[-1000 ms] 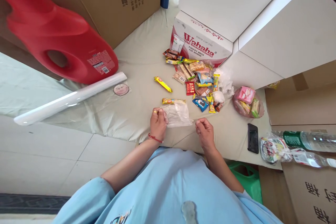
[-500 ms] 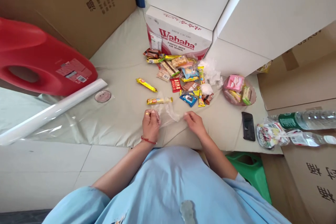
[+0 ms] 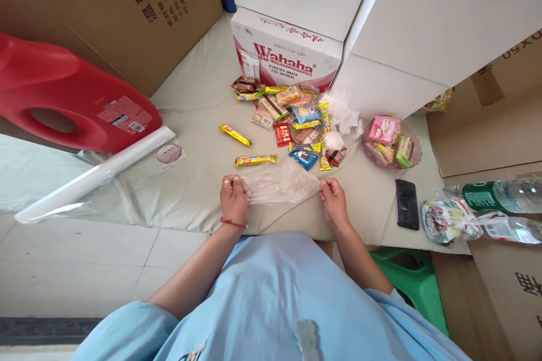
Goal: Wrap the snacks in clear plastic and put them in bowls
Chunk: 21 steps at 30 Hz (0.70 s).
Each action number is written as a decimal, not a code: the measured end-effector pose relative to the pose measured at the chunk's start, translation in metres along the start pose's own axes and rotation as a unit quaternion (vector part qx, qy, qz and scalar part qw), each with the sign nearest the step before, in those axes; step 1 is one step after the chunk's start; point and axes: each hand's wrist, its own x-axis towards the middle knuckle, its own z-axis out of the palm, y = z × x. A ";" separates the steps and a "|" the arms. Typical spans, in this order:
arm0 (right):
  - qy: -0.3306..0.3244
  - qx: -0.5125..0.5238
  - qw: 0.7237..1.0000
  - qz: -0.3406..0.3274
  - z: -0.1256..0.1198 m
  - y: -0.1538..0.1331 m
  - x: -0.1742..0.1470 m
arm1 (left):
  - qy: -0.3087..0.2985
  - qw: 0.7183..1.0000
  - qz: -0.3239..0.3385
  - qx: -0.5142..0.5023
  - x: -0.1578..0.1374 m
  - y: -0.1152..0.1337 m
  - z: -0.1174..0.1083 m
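A clear, wrinkled thin plastic film [image 3: 283,185] lies at the centre of the frame, stretched between two hands (whether bag or flat sheet cannot be determined). The left hand [image 3: 235,200], with a red cord bracelet at its wrist, is clenched on one end; the right hand [image 3: 334,201] pinches the opposite corner, the two well apart. Just above the film rests a slim yellow wrapped snack bar [image 3: 255,161]; a second yellow snack bar [image 3: 235,135] sits tilted at upper left of it. A pink translucent bowl [image 3: 370,155] of snacks stands right of centre, a black phone [image 3: 407,205] below it. A red plastic jug [image 3: 84,96] occupies the left.
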 end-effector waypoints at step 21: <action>-0.173 -0.250 0.901 -0.310 0.050 -0.057 -0.012 | -0.133 0.981 0.078 0.118 -0.030 0.010 -0.025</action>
